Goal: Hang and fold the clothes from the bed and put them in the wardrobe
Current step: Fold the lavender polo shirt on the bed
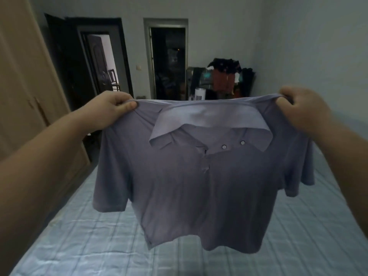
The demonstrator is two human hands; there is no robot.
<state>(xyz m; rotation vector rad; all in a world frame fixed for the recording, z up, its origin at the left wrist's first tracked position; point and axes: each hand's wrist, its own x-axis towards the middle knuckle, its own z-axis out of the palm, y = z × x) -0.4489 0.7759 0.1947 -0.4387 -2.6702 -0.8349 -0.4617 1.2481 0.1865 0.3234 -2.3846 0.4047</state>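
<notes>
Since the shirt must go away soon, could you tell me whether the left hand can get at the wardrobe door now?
Probably not yet: the left hand grips the polo shirt by its shoulder, though nothing stands between it and the wardrobe door.

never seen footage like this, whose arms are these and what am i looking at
No machine here: the one picture comes from a camera worn on a person's head, looking forward and down, so both arms are that person's. The left hand and the right hand each pinch a shoulder of a greyish-purple polo shirt, holding it spread out. Below it is a bed with a pale blue checked cover. A tan wardrobe stands at the left, and a heap of clothes sits by the far wall.
</notes>
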